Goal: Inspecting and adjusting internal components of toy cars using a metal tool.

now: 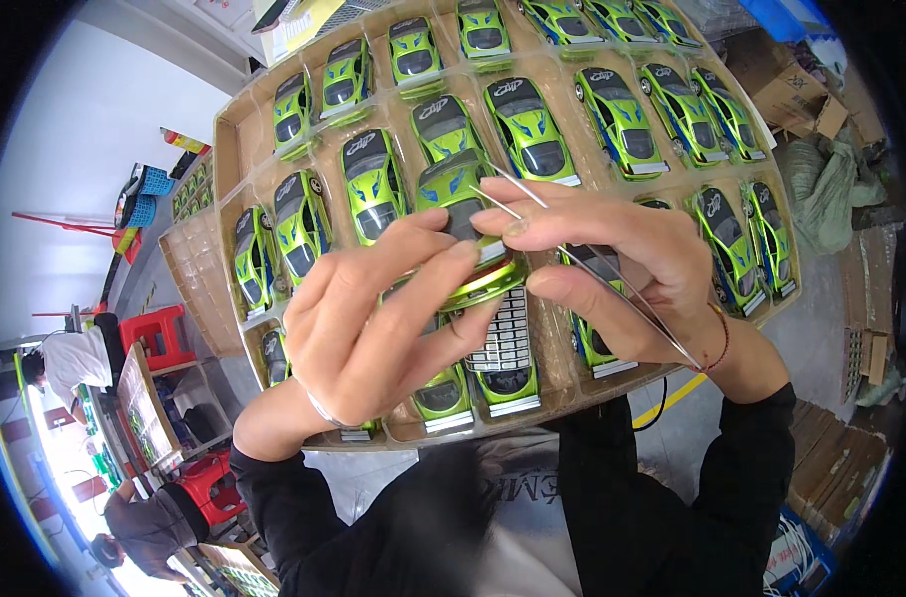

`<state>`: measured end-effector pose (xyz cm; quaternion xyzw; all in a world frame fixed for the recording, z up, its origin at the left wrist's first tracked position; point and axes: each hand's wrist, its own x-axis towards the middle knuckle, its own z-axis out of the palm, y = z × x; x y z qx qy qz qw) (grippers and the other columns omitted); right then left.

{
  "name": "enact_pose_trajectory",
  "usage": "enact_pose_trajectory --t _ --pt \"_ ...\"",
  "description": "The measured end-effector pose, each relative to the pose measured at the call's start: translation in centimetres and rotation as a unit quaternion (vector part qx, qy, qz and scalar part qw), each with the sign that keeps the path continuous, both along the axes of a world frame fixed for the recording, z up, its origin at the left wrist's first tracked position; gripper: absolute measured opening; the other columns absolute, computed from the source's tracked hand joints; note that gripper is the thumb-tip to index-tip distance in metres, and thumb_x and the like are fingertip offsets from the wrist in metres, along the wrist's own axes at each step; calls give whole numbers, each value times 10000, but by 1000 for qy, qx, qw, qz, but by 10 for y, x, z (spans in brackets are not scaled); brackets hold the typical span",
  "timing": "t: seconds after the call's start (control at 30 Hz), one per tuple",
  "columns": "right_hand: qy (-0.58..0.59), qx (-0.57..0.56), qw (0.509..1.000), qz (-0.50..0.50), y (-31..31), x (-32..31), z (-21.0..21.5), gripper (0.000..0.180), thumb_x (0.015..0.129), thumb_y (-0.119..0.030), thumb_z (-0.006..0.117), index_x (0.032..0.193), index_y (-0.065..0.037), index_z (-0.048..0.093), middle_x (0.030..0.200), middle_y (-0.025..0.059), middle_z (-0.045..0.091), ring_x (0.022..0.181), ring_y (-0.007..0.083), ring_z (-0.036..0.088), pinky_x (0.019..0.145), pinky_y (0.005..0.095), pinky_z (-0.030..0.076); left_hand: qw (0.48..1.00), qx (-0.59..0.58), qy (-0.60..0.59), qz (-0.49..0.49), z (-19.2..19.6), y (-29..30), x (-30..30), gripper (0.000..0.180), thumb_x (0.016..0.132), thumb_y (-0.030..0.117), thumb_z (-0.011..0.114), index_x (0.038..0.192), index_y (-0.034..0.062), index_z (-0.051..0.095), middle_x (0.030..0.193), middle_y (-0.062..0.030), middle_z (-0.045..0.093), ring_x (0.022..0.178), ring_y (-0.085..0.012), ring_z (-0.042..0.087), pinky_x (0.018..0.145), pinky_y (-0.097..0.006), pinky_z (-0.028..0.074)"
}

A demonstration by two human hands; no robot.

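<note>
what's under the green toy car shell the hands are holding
Under the green car shell lies the cardboard tray, holding a small sticker sheet and more green cars. Both hands hide the tray cells directly beneath.

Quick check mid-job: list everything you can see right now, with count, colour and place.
toy car shell in hand: one, green with blue streaks, held up at centre between both hands
tweezers: one pair, silver, in the right hand, tips toward the held shell
toy car shells in tray: over twenty, green, in rows in the pockets
tray: one, tan moulded, on the person's lap
sticker sheet: one, grey-white, lying on the tray under the hands
red stools: two, left side
cardboard boxes: several, brown, right side
other people: two, lower left
left hand: grip on the shell
right hand: grip on the tweezers
</note>
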<state>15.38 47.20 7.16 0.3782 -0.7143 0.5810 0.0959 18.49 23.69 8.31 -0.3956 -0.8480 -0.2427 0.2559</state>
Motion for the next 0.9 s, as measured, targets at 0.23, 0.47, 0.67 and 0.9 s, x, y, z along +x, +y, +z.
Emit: enact_pose_trajectory --t 0.23,0.47,0.67,0.9 --pt "21 45 999 21 -1 -4 -1 416 832 -57 772 1228 -49 644 1193 121 709 1173 338 658 1026 435 513 998 52 -35 -5 1 -1 -1 532 744 19 862 1202 -47 599 1166 -219 629 1088 -349 675 898 -414 587" --pt "44 69 997 7 -2 -5 -6 467 821 -73 774 1266 -73 631 1225 114 697 1217 341 628 1002 430 528 995 100 -11 1 -4 3 -4 412 700 58 894 1025 -50 665 1039 -190 700 971 -312 725 758 -342 614" --pt "48 74 996 -7 3 -8 -6 437 841 0 715 1266 -71 639 1236 124 696 1173 342 656 988 411 533 993 102 -43 -41 -1 4 -9 603 700 185 922 1151 -65 610 1111 -211 690 1042 -339 713 828 -365 613" --pt "-24 -30 999 8 0 -11 -15 409 844 26 676 1249 -22 644 1224 166 699 1145 325 678 990 377 523 994 101 -12 -33 -11 2 -17 665 687 213 917 1215 -41 604 1194 -233 668 1134 -393 670 895 -405 588"
